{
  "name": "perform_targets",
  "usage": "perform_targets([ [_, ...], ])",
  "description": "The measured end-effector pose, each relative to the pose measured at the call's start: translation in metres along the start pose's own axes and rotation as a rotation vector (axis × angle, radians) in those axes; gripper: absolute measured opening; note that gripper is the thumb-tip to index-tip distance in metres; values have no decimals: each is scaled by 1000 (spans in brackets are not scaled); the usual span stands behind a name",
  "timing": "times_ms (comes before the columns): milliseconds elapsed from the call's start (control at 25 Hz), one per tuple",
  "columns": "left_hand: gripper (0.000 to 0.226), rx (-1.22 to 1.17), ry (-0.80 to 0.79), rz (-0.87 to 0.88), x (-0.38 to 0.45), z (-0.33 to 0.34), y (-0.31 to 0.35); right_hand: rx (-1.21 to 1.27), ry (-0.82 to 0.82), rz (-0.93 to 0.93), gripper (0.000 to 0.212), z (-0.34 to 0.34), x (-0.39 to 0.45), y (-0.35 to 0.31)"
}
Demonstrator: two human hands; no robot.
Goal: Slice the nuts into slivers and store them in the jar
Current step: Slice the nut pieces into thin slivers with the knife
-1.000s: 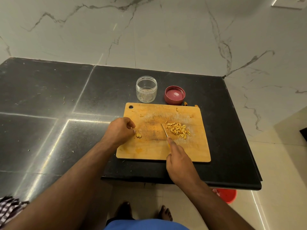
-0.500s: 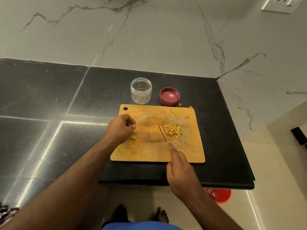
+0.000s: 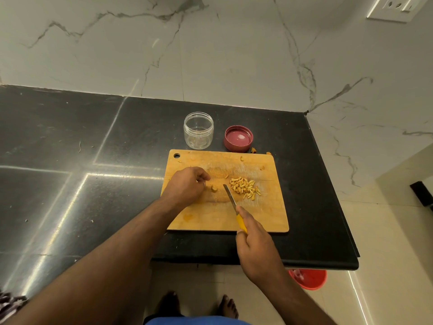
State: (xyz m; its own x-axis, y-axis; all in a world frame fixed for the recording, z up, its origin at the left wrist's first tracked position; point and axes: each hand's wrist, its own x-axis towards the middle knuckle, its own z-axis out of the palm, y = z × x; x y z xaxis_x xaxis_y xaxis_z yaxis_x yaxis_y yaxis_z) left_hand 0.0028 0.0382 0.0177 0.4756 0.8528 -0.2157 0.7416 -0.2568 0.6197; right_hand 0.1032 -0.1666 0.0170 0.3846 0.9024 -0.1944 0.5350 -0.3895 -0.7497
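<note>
On the wooden cutting board (image 3: 225, 216) we already have a pile of slivers (image 3: 244, 188), while our left hand (image 3: 187, 186) pinches one uncut nut (image 3: 213, 188), our right hand (image 3: 255, 245) grips the knife (image 3: 230, 198), and the jar (image 3: 198, 130) behind stands open and nearly empty.
</note>
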Motion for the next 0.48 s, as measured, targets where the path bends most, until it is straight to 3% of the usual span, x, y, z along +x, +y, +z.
perform_targets([
  [480,29,84,73,31,-9,16,-7,-60,0,-26,55,-6,7,0],
])
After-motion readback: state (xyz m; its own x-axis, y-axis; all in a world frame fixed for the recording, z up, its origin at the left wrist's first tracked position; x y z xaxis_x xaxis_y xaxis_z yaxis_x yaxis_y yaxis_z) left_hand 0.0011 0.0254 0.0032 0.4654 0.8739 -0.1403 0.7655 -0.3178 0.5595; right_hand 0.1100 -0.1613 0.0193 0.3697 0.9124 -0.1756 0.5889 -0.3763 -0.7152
